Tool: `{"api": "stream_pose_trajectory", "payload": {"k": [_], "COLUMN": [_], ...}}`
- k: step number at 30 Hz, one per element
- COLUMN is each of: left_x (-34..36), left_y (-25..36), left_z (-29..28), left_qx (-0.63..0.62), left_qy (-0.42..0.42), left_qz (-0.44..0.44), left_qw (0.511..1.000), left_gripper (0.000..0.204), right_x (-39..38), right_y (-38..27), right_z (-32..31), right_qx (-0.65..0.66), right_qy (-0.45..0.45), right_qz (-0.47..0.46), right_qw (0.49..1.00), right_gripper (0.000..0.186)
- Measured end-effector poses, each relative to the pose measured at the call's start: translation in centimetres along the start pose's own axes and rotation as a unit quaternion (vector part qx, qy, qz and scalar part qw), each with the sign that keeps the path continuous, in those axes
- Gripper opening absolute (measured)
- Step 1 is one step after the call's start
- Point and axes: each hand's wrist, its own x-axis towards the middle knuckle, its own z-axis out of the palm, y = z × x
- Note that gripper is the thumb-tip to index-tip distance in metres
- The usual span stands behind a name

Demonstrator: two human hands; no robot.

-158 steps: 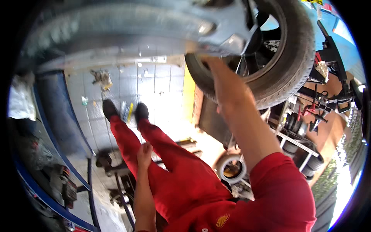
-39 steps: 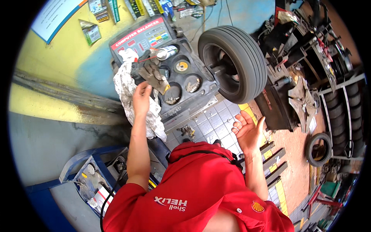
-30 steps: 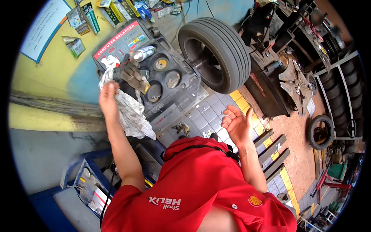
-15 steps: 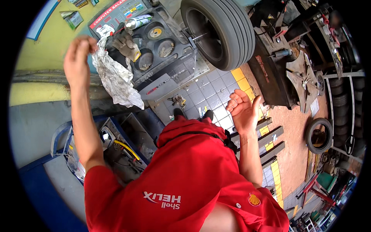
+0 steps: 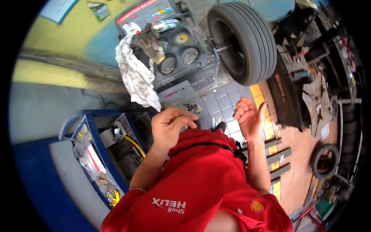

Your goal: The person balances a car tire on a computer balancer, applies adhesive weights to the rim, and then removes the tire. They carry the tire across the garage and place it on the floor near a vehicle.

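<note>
Mid-frame, left hand [image 5: 169, 128] half-curled, right hand [image 5: 252, 120] loosely cupped, both look empty. Hands belong clear of upper-right wheel [image 5: 255, 46] if spun.

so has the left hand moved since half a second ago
Yes: the left hand has moved right and down the view, from left of the stained rag to below its lower end.

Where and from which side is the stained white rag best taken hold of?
The rag is probably best pinched by its lower end, from the near side, where the left hand is: that end hangs loose by the near left corner of the machine, while the upper end lies close to the brown glove.
</note>
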Motion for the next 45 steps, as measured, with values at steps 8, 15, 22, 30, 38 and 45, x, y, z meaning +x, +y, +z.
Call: {"api": "stream_pose_trajectory", "payload": {"k": [8,15,22,30,38,45], "left_x": [0.0,-0.3,5.1,27.8,42.6,47.4], "left_y": [3.5,-1.7,-8.3,-8.7,-10.8,-12.1], "left_z": [-1.6,-2.1,-9.6,-25.6,-41.6,-40.3], "left_qx": [0.018,0.026,0.162,0.484,0.792,0.667], "left_qy": [-0.001,0.014,0.099,0.207,0.127,0.031], "left_qz": [-0.042,-0.083,-0.077,0.04,-0.054,-0.156], "left_qw": [0.999,0.996,0.979,0.849,0.595,0.728], "left_gripper": [0.022,0.014,0.037,0.033,0.052,0.077], "right_x": [1.2,1.8,2.6,0.4,-5.6,-15.6], "right_y": [2.5,3.1,2.0,3.2,7.4,10.2], "right_z": [3.0,2.8,3.9,3.3,-4.7,-12.1], "right_qx": [0.006,-0.043,-0.043,-0.05,-0.088,-0.095], "right_qy": [-0.035,-0.032,-0.03,0.047,0.301,0.483], "right_qz": [0.048,0.096,0.053,0.0,-0.018,-0.015], "right_qw": [0.998,0.994,0.997,0.998,0.949,0.87], "right_gripper": [0.085,0.082,0.08,0.078,0.07,0.067]}}
